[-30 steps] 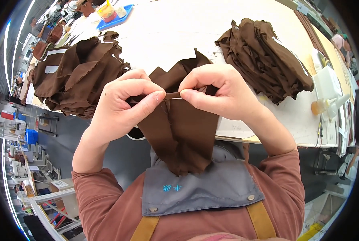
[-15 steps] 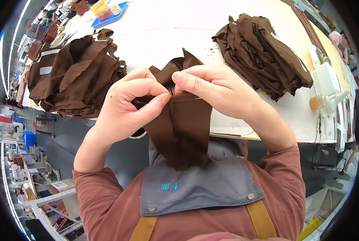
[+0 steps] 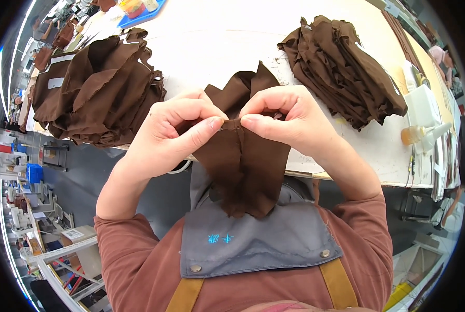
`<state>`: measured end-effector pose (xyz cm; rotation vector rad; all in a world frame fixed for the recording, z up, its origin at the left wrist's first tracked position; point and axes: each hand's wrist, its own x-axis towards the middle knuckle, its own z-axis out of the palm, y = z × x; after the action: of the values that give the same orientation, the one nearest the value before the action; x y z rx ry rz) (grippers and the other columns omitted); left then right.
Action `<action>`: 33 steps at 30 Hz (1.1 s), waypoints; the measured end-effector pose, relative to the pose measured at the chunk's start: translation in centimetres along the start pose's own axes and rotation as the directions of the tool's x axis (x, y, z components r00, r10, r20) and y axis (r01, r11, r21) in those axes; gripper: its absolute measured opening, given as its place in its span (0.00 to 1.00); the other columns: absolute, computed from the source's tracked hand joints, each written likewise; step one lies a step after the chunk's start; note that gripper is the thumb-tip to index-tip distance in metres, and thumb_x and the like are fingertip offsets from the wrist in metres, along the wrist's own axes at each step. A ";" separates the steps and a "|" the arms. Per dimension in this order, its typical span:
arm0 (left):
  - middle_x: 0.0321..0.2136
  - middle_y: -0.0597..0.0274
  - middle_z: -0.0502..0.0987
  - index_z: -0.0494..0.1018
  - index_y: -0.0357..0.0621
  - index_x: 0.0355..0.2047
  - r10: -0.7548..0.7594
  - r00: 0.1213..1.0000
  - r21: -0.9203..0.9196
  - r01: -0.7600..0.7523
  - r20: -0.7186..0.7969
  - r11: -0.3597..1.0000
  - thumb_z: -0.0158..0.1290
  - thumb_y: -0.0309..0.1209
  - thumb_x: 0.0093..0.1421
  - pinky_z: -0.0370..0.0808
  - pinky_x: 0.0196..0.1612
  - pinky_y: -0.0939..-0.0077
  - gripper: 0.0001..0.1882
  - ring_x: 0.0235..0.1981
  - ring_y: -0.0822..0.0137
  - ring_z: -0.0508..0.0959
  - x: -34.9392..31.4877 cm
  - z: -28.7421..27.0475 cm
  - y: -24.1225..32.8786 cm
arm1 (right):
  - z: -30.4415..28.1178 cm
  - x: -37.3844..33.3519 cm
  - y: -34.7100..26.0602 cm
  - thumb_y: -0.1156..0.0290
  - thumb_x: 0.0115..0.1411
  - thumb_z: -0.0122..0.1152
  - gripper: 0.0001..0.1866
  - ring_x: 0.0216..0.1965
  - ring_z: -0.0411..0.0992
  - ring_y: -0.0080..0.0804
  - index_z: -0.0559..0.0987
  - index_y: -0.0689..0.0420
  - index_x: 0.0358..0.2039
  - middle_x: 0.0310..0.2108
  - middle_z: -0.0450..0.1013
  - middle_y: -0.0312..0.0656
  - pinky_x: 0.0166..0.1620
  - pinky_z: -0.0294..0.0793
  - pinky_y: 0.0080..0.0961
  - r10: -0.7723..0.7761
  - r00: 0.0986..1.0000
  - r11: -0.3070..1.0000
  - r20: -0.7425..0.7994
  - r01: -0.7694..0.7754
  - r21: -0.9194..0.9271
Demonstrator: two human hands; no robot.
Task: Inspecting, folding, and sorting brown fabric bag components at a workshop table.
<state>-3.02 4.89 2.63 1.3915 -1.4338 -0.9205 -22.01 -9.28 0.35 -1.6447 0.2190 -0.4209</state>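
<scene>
Between my hands, a dark brown fabric piece (image 3: 243, 166) hangs over the table's near edge. Its lower end falls in front of my grey apron, while the upper part rests on the white table. My left hand (image 3: 183, 125) pinches a narrow fold at the fabric's edge between thumb and forefinger. Close beside it, my right hand (image 3: 289, 117) pinches the same edge, with a short stretch of fold showing between the thumbs. The fingertips behind the cloth are partly hidden.
A heap of brown fabric pieces (image 3: 94, 93) lies at the left, another pile (image 3: 341, 73) at the right. At the far left stands a blue tray (image 3: 141, 15) with containers. A small bottle of amber liquid (image 3: 413, 135) and a white box (image 3: 422, 106) sit at the right edge.
My right thumb has come down onto the fabric edge, beside the left thumb. The fold between them now lies pressed flat, and the cloth has shifted slightly right.
</scene>
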 end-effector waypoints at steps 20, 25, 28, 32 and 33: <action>0.28 0.73 0.73 0.75 0.37 0.42 -0.156 0.988 -0.142 0.154 -0.004 0.978 0.53 0.23 0.61 0.66 0.30 0.88 0.09 0.27 0.85 0.68 0.1 1.4 -1.1 | -0.6 0.3 0.9 0.74 0.47 0.73 0.17 0.27 0.73 0.24 0.80 0.57 0.38 0.30 0.75 0.36 0.31 0.73 0.18 -0.495 0.869 0.725 -0.013 0.405 -0.558; 0.28 0.74 0.74 0.76 0.36 0.41 -0.178 0.984 -0.152 0.178 0.012 0.972 0.55 0.25 0.61 0.66 0.30 0.88 0.08 0.28 0.86 0.69 0.5 1.5 -1.6 | -0.6 0.3 2.4 0.81 0.44 0.72 0.16 0.27 0.75 0.29 0.82 0.58 0.36 0.33 0.75 0.40 0.28 0.75 0.20 -0.729 0.664 0.390 0.167 0.603 -0.695; 0.28 0.74 0.74 0.76 0.36 0.40 -0.193 0.981 -0.152 0.192 0.008 0.969 0.55 0.26 0.62 0.67 0.31 0.88 0.08 0.29 0.86 0.69 0.6 1.7 -1.6 | -0.6 0.2 2.6 0.79 0.46 0.68 0.13 0.25 0.73 0.26 0.82 0.57 0.34 0.33 0.75 0.38 0.25 0.73 0.20 -0.757 0.614 0.252 0.223 0.590 -0.767; 0.31 0.73 0.74 0.75 0.36 0.39 -0.232 0.972 -0.152 0.233 0.025 0.961 0.53 0.21 0.63 0.68 0.37 0.88 0.05 0.33 0.84 0.70 0.7 1.8 -1.4 | 0.2 -0.7 1.7 0.81 0.43 0.69 0.14 0.26 0.74 0.28 0.81 0.61 0.34 0.33 0.75 0.40 0.25 0.75 0.20 -0.709 0.635 0.075 0.308 0.502 -0.862; 0.31 0.73 0.74 0.75 0.36 0.39 -0.232 0.972 -0.154 0.233 0.023 0.960 0.53 0.21 0.63 0.68 0.37 0.88 0.05 0.33 0.84 0.70 0.6 1.8 -1.2 | 0.2 -0.5 1.9 0.81 0.43 0.69 0.14 0.26 0.74 0.28 0.81 0.61 0.34 0.33 0.75 0.40 0.25 0.75 0.20 -0.708 0.635 0.075 0.310 0.504 -0.860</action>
<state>-4.35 4.01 1.03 1.4604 -1.1894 -1.1608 -22.21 -9.08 -1.58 -2.8347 -0.2207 -1.3351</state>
